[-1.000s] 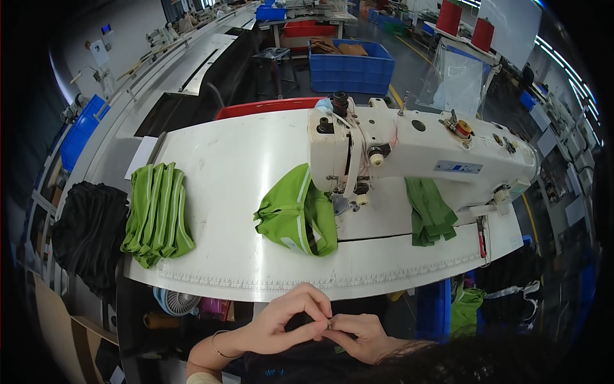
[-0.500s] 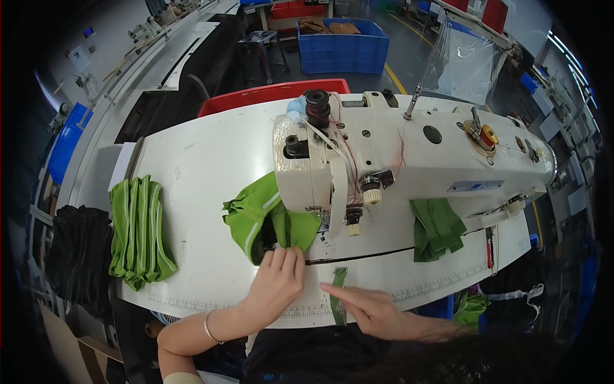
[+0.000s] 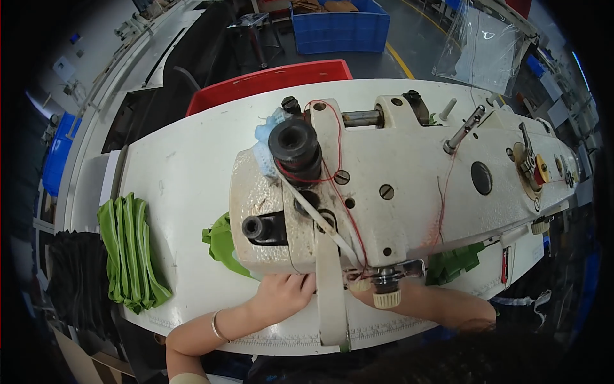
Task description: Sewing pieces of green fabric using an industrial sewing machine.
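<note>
My left hand (image 3: 281, 297) is closed at the sewing machine's head, its fingers curled on the edge of a bright green fabric piece (image 3: 225, 248) with a pale stripe. The machine (image 3: 409, 173) covers most of that piece and my left fingertips. Behind the thread-tension knob lies my right hand (image 3: 409, 306), its fingers hidden under the machine's head; only the wrist side and forearm show. Darker green fabric strips (image 3: 455, 262) rest partly under the machine arm, close to my right forearm.
Striped green fabric pieces (image 3: 133, 253) stand bunched at the table's left, beside a black fabric stack (image 3: 78, 275). A red bin (image 3: 268, 80) sits behind the white table (image 3: 185, 166), with a blue crate (image 3: 342, 32) farther back. A red-handled tool (image 3: 505, 265) lies at right.
My view has moved closer over the machine, which now hides more. My right hand has gone from beside the loose green strip to beneath the machine's head. My left hand stays near the green piece.
</note>
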### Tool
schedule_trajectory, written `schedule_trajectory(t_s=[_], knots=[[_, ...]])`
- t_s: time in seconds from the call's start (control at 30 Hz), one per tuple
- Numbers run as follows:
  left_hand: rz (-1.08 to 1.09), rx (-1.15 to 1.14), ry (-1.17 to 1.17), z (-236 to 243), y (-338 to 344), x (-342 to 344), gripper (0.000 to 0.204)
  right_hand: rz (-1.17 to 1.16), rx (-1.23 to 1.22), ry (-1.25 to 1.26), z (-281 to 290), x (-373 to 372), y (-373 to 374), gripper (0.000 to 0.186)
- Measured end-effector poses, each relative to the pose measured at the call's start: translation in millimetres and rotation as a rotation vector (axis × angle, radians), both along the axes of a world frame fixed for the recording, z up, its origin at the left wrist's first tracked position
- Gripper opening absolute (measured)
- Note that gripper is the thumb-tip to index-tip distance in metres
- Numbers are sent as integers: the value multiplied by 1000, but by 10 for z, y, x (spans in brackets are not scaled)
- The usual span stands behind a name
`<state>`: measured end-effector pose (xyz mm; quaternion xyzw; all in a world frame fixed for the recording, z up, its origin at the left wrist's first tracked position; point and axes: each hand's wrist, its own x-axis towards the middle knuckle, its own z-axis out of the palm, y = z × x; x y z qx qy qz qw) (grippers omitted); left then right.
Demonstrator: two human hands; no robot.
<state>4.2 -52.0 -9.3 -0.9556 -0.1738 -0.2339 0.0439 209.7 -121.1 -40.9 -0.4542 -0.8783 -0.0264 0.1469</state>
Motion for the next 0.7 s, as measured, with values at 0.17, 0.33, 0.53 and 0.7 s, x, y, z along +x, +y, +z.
schedule_trajectory(t_s=[0.17,0.33,0.53,0.7], knots=[[20,-537,22,-116,8,-64,36,8,89,96,-310,62,1,10],[27,-593,-6,-181,18,-131,36,49,-125,134,89,41,-67,13],[180,-662,-47,179,160,-115,35,111,167,279,240,-18,-55,18],[37,-515,-115,34,196,-193,32,100,-6,105,229,-16,-114,17]])
